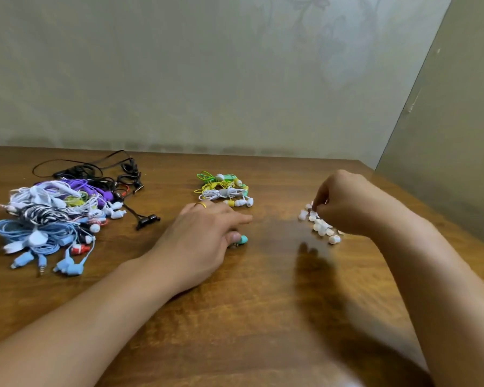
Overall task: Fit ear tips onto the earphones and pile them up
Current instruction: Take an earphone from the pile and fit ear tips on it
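A big tangle of earphones (56, 216) in blue, white, purple and black lies at the left of the wooden table (263, 317). A smaller pile of green, yellow and white earphones (225, 189) sits at mid-table. My left hand (204, 241) is just in front of it and holds a teal earphone bud (242, 239) between thumb and fingers. Loose white ear tips (320, 226) lie in a heap at the right. My right hand (347, 202) hovers over that heap, fingers curled down, pinching an ear tip at its far edge.
A wall rises right behind the table's far edge, and a side wall (444, 135) closes off the right. A black earphone piece (147, 220) lies apart from the big tangle.
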